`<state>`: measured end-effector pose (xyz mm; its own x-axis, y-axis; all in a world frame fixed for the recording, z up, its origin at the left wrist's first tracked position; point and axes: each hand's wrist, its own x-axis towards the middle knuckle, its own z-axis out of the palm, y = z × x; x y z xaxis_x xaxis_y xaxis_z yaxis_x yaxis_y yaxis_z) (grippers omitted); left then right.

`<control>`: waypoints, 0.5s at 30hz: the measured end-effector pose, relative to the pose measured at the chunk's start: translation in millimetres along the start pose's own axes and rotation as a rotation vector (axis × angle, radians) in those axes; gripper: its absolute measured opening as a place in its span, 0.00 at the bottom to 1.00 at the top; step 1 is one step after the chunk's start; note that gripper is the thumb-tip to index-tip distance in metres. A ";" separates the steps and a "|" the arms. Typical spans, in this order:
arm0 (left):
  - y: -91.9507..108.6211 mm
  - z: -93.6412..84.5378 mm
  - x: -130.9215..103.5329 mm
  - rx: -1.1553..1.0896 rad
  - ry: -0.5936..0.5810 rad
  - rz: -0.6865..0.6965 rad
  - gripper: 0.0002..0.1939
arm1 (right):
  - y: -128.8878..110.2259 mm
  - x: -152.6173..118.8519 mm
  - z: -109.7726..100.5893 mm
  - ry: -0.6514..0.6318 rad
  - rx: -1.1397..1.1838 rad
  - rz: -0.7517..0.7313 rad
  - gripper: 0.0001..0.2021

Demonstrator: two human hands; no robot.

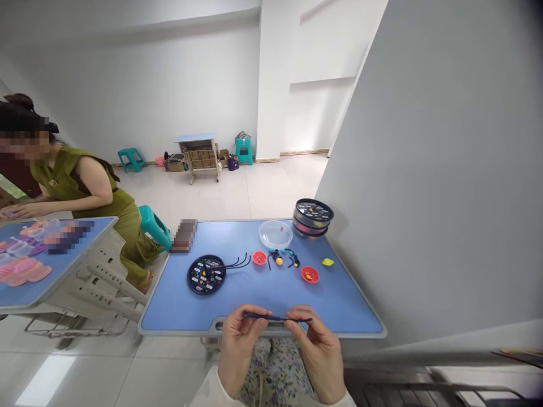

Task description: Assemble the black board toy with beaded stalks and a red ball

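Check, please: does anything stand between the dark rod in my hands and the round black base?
Beyond your left hand, holding one end of the dark rod, nothing visible stands between; bare blue table shows there. The curved black arms extend rightward, beside that path.

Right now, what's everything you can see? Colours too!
Tables: three, blue-topped, two near, one back
Rod: one, dark, front middle
Round board: one, black, mid-left
Curved rods: several, black, right of board
Bowls: two, red, mid-table
Dish: one, clear, far edge
Container stack: one, black-rimmed, far right
Bits: several, mixed, near bowls
Oval piece: one, yellow, table's right
Blurred things: two, dark, on tables
Pieces: many, pink-purple, left table
Stools: three, teal, floor
Boxes: several, brown, back
Person: one, green clothes, left
Left hand, right hand: one each, pale sleeves, holding rod
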<state>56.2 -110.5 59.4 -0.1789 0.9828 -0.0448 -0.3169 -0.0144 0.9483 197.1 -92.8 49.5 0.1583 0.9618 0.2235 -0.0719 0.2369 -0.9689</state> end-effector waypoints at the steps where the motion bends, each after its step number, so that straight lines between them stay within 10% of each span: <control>1: -0.2 0.3 -0.2 -0.012 0.004 0.002 0.09 | -0.6 0.6 0.0 0.002 -0.006 -0.016 0.06; 15: -9.6 -3.7 -1.6 -0.014 -0.016 -0.036 0.10 | -0.9 -2.5 -7.5 -0.066 -0.182 -0.108 0.09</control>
<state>56.1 -112.6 49.2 -0.1517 0.9857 -0.0738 -0.3364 0.0187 0.9415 204.1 -96.4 49.0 0.0905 0.9406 0.3273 0.1216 0.3157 -0.9410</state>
